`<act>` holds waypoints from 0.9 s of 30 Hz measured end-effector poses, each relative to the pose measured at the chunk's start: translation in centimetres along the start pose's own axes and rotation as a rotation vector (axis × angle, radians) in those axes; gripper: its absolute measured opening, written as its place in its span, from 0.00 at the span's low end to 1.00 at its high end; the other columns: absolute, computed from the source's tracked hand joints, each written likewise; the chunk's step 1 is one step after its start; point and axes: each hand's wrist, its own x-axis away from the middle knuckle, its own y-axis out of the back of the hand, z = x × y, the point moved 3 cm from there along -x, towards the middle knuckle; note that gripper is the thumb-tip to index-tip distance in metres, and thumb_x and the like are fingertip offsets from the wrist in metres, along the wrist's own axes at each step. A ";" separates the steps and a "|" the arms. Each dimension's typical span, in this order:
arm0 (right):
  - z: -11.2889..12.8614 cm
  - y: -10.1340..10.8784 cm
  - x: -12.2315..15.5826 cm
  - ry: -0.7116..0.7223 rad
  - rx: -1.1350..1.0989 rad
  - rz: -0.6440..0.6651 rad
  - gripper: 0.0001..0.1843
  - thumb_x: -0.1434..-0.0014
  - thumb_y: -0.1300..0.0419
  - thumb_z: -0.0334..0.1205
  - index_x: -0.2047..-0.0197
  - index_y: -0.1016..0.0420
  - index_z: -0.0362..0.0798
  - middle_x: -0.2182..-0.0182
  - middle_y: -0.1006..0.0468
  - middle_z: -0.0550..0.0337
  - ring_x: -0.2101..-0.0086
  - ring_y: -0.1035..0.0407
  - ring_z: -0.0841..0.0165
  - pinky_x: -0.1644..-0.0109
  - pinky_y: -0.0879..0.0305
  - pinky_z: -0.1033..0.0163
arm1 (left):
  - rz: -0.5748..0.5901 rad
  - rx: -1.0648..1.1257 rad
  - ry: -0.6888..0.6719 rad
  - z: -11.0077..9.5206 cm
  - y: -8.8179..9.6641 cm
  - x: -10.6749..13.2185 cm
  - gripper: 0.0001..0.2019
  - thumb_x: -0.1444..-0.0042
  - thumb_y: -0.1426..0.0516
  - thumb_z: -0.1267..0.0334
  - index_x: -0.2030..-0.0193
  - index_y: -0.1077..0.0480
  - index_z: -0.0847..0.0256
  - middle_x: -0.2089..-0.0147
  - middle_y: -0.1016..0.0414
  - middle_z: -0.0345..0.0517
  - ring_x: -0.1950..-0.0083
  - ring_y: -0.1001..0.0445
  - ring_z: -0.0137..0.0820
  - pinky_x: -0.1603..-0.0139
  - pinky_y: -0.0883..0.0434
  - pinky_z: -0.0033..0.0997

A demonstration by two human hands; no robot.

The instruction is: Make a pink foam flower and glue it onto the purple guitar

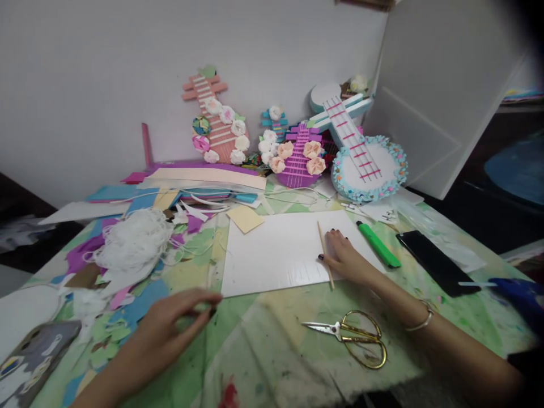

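My right hand point(346, 258) lies flat with fingers spread on the right part of a white sheet point(276, 252), its fingertips touching a thin wooden stick point(325, 255) that rests across the sheet. My left hand point(170, 328) hovers low over the green-stained table point(255, 340) at the front left, fingers pinched together; whatever they hold is too small or blurred to name. Gold-handled scissors point(352, 334) lie shut in front of my right forearm.
A green marker point(378, 245) and a black phone point(437, 263) lie right of the sheet. A tangle of white string point(134, 241) and coloured paper scraps cover the left. Several decorated paper guitars point(365, 153) lean on the back wall. Another phone point(34, 362) sits front left.
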 end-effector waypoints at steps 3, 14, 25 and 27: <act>0.8 -0.1 -0.6 0.002 -0.002 -0.011 0.37 0.42 0.51 0.52 0.38 0.48 0.33 0.38 0.48 0.33 0.36 0.59 0.49 0.36 0.55 0.44 | -0.032 0.000 -0.060 1.3 -2.4 -4.7 0.11 0.43 0.50 0.61 0.56 0.29 0.56 0.56 0.23 0.43 0.60 0.24 0.31 0.58 0.26 0.29; 4.7 -0.5 -1.2 0.013 -0.035 -0.049 0.34 0.42 0.48 0.47 0.39 0.44 0.31 0.38 0.46 0.35 0.37 0.57 0.51 0.36 0.55 0.46 | 0.010 -0.517 0.011 4.5 -7.7 -14.4 0.28 0.42 0.50 0.56 0.38 0.46 0.70 0.34 0.48 0.62 0.31 0.56 0.49 0.36 0.47 0.49; 3.8 -0.1 0.1 0.106 -0.029 -0.303 0.13 0.45 0.51 0.31 0.59 0.29 0.41 0.53 0.27 0.44 0.48 0.38 0.56 0.43 0.41 0.52 | 0.130 -0.696 0.073 3.5 -6.3 -12.9 0.15 0.40 0.54 0.58 0.59 0.31 0.64 0.61 0.27 0.56 0.57 0.29 0.44 0.56 0.36 0.43; 3.8 0.1 0.1 0.077 0.035 -0.330 0.09 0.45 0.50 0.31 0.65 0.29 0.43 0.59 0.26 0.45 0.54 0.36 0.55 0.48 0.39 0.51 | 0.161 -0.720 0.050 3.2 -5.9 -11.9 0.15 0.40 0.55 0.59 0.63 0.30 0.64 0.63 0.27 0.57 0.58 0.29 0.44 0.57 0.36 0.43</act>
